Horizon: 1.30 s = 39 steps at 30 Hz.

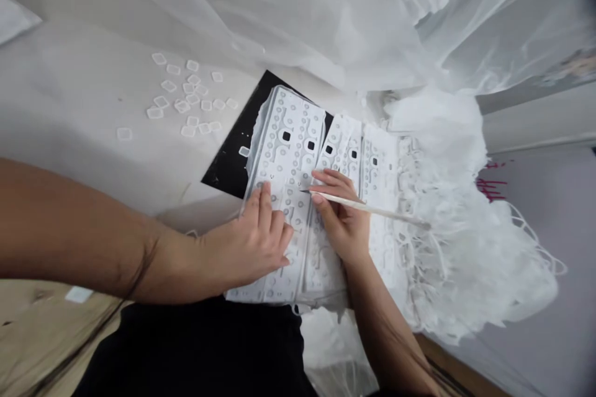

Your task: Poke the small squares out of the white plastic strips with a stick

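My left hand [263, 232] rests on a stack of white sheets [274, 285] printed with grey round marks. Its index and middle fingers press on the top sheet and the others are curled; nothing shows between them. In my right hand [342, 214] is a thin white pen-like tool [386, 212], held between thumb and fingers. Its dark tip lies just over the left stack, near the middle. More printed sheets [384, 149] lie side by side to the right, partly under my right hand. Small black squares [286, 136] show on the sheets.
A black board [228, 164] lies beneath the stack. Several small white frame-shaped pieces [192, 99] are scattered at the upper left. Translucent plastic sheeting [316, 18] hangs along the back. A heap of white material with loops [484, 267] stands at the right.
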Tool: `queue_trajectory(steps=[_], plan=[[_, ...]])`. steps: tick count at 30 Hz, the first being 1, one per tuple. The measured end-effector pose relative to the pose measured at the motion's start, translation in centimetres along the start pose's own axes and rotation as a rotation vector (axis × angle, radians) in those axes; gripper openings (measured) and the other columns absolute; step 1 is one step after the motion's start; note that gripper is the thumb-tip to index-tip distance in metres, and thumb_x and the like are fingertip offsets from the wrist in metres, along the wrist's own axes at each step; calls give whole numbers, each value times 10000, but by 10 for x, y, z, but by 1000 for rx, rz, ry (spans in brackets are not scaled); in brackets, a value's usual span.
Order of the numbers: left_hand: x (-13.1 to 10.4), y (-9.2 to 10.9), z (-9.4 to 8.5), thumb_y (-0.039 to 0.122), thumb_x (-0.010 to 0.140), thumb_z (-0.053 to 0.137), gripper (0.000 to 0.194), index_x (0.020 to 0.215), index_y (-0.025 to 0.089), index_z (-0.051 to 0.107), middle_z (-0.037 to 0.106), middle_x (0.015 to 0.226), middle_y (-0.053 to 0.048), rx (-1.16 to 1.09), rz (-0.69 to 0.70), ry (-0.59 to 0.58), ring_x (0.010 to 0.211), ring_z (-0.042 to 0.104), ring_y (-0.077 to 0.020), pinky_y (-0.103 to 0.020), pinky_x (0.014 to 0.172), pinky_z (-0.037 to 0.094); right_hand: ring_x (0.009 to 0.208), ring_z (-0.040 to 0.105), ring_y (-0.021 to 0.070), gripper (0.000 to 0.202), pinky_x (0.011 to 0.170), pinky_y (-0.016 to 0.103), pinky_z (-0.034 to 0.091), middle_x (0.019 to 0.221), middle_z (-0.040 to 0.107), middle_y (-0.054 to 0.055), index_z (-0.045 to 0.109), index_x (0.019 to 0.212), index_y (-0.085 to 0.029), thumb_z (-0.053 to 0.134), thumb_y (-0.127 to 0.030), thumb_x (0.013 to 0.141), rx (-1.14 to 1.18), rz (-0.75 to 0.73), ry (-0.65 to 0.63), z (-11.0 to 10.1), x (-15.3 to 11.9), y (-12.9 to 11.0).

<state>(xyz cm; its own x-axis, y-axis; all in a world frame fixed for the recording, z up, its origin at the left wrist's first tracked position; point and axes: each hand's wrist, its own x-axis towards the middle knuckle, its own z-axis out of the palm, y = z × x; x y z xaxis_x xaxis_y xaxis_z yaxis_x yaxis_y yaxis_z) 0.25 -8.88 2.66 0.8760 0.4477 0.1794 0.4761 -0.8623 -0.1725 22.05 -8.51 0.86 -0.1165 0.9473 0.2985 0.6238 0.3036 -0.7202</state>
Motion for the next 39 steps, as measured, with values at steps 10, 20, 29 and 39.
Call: queue_trajectory(steps=[10, 20, 29, 39], plan=[[2, -1, 1, 641, 883, 581, 545, 849, 97, 612, 700, 797, -136, 16, 17, -3, 1043, 686, -426, -501, 894, 538, 1203, 619, 246, 201, 1034, 553, 504, 1170, 738, 19, 734, 1035, -304, 648, -186, 897, -5, -38, -25, -2, 2, -2], [0, 2, 4, 588, 892, 604, 493, 873, 95, 622, 697, 823, -135, -41, -21, 0, 1098, 659, -432, -521, 914, 525, 1189, 621, 241, 213, 1026, 541, 505, 1169, 738, 10, 729, 1041, -299, 648, -162, 899, -6, -49, -36, -3, 2, -3], [-1, 7, 4, 541, 919, 588, 426, 1000, 127, 645, 707, 881, -123, -110, -73, -18, 1173, 620, -440, -545, 965, 493, 1193, 614, 255, 293, 1002, 500, 512, 1118, 750, 16, 692, 1106, -288, 619, -97, 897, -198, -241, -88, -3, -1, -8], [-1, 12, 4, 535, 904, 609, 637, 1383, 120, 549, 709, 1056, -176, -90, -63, -89, 1193, 602, -452, -566, 980, 467, 981, 633, 236, 312, 879, 418, 552, 1081, 760, 55, 624, 1168, -232, 602, -81, 896, -442, -415, 15, 10, -6, -12]])
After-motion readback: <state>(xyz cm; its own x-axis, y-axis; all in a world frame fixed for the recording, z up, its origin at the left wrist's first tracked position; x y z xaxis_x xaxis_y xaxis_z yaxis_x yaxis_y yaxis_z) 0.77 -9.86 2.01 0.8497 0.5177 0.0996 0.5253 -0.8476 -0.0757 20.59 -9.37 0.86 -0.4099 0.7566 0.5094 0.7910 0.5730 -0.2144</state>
